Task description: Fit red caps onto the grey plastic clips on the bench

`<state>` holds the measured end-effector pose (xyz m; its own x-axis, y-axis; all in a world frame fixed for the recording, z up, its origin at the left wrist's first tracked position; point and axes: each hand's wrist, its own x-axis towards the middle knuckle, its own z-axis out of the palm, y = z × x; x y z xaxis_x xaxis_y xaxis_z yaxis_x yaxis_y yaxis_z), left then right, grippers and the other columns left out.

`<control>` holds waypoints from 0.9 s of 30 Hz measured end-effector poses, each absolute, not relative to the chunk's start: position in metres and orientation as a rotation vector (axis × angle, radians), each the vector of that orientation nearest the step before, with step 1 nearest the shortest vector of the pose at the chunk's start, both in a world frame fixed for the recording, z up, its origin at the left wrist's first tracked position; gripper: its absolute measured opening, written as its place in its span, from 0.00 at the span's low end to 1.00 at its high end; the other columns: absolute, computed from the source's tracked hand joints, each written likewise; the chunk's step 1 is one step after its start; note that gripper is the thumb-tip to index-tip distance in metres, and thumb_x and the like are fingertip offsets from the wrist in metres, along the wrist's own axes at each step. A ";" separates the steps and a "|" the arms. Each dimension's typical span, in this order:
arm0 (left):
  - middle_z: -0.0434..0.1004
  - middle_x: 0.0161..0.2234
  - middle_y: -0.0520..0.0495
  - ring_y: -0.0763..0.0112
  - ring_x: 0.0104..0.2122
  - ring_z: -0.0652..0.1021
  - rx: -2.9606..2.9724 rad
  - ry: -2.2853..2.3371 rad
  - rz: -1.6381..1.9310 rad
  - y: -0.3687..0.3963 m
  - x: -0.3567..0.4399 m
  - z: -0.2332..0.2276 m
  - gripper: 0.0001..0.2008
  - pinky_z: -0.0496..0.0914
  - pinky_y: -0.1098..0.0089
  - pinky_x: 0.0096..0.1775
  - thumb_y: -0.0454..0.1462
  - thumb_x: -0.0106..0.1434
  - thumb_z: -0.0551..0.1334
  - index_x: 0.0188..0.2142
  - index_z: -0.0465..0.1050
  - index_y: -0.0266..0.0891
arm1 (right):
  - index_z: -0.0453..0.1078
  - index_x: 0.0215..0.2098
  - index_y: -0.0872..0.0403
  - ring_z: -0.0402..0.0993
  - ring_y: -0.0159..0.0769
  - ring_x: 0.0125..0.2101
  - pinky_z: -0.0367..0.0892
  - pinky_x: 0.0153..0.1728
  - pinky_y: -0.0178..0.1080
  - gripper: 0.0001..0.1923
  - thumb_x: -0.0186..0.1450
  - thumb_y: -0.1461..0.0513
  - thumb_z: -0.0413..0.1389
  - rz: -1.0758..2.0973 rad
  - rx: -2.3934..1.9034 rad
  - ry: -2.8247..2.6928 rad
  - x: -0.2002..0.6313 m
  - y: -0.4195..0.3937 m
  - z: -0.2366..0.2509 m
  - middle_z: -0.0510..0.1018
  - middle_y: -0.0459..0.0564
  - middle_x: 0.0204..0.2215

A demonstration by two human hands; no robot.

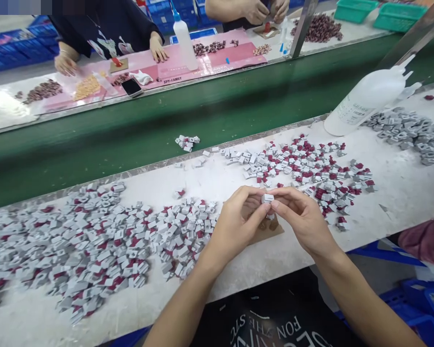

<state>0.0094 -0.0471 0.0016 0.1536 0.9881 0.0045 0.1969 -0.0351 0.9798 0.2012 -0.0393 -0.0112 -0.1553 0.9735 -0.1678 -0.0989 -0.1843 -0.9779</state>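
Observation:
A small grey plastic part is pinched between the fingertips of both hands, above the table near my body. My left hand grips it from the left, thumb below and fingers curled over. From the right, my right hand holds the same part between thumb and forefinger. Below the hands lies a brown cardboard piece with small brownish lumps on it, partly hidden by the hands. Just left of my left hand is a heap of grey and dark red parts; another such pile spreads behind my right hand.
A large heap of grey and red parts covers the table's left. A white squeeze bottle leans at the back right beside grey parts. Across the green belt, two people sit at another table. Blue crates stand lower right.

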 end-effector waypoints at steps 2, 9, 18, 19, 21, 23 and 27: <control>0.86 0.48 0.45 0.61 0.46 0.86 1.411 1.220 1.019 -0.048 0.008 -0.001 0.06 0.84 0.58 0.50 0.38 0.77 0.70 0.52 0.80 0.46 | 0.86 0.48 0.43 0.86 0.44 0.38 0.84 0.38 0.44 0.12 0.72 0.48 0.73 1.535 -1.185 -1.145 0.201 -0.040 -0.010 0.89 0.51 0.39; 0.82 0.46 0.46 0.63 0.47 0.84 1.626 1.273 1.093 -0.052 0.016 -0.008 0.12 0.81 0.61 0.49 0.28 0.73 0.69 0.50 0.80 0.46 | 0.80 0.45 0.45 0.84 0.42 0.32 0.82 0.32 0.43 0.15 0.71 0.46 0.74 1.577 -1.145 -1.120 0.193 -0.040 -0.008 0.86 0.48 0.34; 0.82 0.59 0.38 0.52 0.59 0.82 1.767 1.701 0.931 -0.001 -0.064 -0.007 0.15 0.78 0.51 0.60 0.41 0.75 0.67 0.58 0.74 0.44 | 0.86 0.42 0.46 0.85 0.40 0.36 0.83 0.39 0.40 0.10 0.70 0.50 0.74 1.267 -1.368 -1.151 0.232 -0.038 -0.024 0.86 0.49 0.38; 0.81 0.60 0.37 0.49 0.61 0.81 1.762 1.810 0.884 0.009 -0.080 -0.011 0.15 0.77 0.49 0.63 0.41 0.75 0.66 0.58 0.74 0.44 | 0.86 0.42 0.46 0.85 0.40 0.37 0.83 0.39 0.40 0.10 0.70 0.50 0.74 1.242 -1.399 -1.127 0.239 -0.040 -0.028 0.87 0.50 0.39; 0.78 0.59 0.35 0.44 0.65 0.78 1.716 2.067 0.752 0.028 -0.110 -0.020 0.17 0.72 0.44 0.68 0.41 0.72 0.67 0.58 0.73 0.44 | 0.87 0.40 0.46 0.86 0.41 0.38 0.83 0.39 0.39 0.11 0.68 0.49 0.75 1.211 -1.448 -1.073 0.249 -0.043 -0.035 0.87 0.51 0.41; 0.75 0.62 0.31 0.38 0.68 0.74 1.630 2.268 0.655 0.046 -0.134 -0.029 0.22 0.67 0.41 0.72 0.41 0.69 0.69 0.60 0.71 0.43 | 0.87 0.39 0.46 0.86 0.41 0.39 0.83 0.39 0.38 0.13 0.65 0.48 0.76 1.207 -1.478 -1.027 0.255 -0.047 -0.042 0.88 0.51 0.42; 0.63 0.69 0.21 0.26 0.72 0.68 1.481 2.483 0.612 0.086 -0.170 -0.040 0.33 0.63 0.35 0.72 0.42 0.66 0.71 0.67 0.66 0.38 | 0.88 0.38 0.46 0.86 0.41 0.36 0.83 0.37 0.37 0.17 0.61 0.46 0.79 1.203 -1.508 -0.964 0.258 -0.053 -0.052 0.88 0.51 0.40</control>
